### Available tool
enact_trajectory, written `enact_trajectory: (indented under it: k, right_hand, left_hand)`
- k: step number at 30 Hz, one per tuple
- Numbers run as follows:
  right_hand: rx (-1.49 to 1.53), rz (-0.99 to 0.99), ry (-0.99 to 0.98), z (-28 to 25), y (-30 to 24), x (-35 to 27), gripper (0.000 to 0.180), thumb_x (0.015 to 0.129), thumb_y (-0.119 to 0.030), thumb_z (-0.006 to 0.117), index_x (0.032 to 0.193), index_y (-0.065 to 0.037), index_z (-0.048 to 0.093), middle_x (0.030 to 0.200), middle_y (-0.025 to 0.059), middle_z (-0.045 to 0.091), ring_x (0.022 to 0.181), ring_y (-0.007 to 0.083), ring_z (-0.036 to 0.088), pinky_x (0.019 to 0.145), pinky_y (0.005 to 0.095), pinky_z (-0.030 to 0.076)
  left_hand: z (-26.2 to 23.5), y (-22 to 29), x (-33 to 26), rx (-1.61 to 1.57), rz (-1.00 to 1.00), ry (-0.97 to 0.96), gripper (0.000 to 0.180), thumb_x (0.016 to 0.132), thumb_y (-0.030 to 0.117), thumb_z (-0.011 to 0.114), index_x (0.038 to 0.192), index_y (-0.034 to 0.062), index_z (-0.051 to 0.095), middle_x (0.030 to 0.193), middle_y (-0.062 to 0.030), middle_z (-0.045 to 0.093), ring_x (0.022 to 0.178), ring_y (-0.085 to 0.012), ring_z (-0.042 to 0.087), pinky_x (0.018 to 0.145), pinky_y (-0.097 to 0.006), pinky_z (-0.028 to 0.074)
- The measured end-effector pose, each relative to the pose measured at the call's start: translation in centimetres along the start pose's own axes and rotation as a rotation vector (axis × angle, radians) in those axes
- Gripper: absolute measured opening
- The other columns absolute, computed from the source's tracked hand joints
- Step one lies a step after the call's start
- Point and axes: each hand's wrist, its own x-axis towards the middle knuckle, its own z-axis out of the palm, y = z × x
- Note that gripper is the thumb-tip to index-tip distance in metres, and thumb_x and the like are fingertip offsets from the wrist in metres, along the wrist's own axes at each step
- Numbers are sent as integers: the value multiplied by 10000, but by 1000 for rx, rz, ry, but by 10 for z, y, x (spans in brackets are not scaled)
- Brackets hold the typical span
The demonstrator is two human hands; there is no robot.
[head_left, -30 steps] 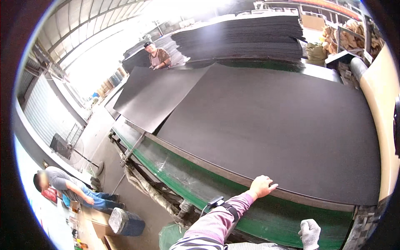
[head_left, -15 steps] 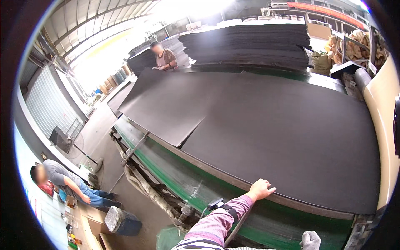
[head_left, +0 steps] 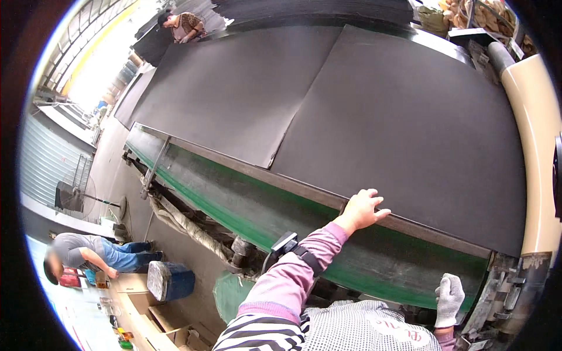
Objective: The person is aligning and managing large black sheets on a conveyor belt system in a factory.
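My left hand [head_left: 364, 210] is bare and reaches to the near edge of a large black sheet [head_left: 404, 140]. Its fingers are spread at the rim, and nothing shows gripped in them. A second black sheet [head_left: 234, 93] lies to the left, its edge running along the first one with a narrow, slightly lifted seam between. Lower right, my right hand [head_left: 449, 295] wears a grey knit glove. Its fingers are curled in front of the green belt [head_left: 404, 266], apart from the sheets, with no object visible in them.
At right stands a big beige roll [head_left: 535, 158], with machine fittings [head_left: 509, 292] below it. One person [head_left: 184, 26] stands at the far left end, another [head_left: 88, 254] by a bench at left. A blue bin [head_left: 170, 281], fan [head_left: 73, 196] and wrapped pipe [head_left: 193, 225] are nearby.
The view has tipped downward. The seam between the sheets has shifted right along the table, closer to my left hand, and now shows full length. My left hand stays at the edge.
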Motion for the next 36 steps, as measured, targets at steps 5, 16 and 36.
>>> enact_trajectory:
  k: [5,16,36]
  right_hand:
    - [-452,15,211,-10,-2,8,294,850,36,569,1136,4,627,1069,122,650,992,208,620,909,301,482]
    - [-420,-550,-146,159,-110,145,522,851,-273,623,1323,-77,515,1301,137,565,1202,294,539,1015,400,438]
    - [-894,-298,-86,44,0,225,662,714,-71,671,1349,-46,484,1366,166,493,1262,328,461,1082,391,366]
  left_hand:
    - [-83,-87,-1,-59,-47,618,175,771,167,719,902,56,686,1020,-115,655,977,-292,589,880,-396,465]
    - [-101,-191,2,457,-602,162,680,627,322,714,1243,105,521,1265,-116,479,1173,-339,454,957,-486,437]
    - [-87,-161,-24,367,-379,24,458,837,432,582,899,-12,675,948,-197,647,965,-356,603,901,-429,471]
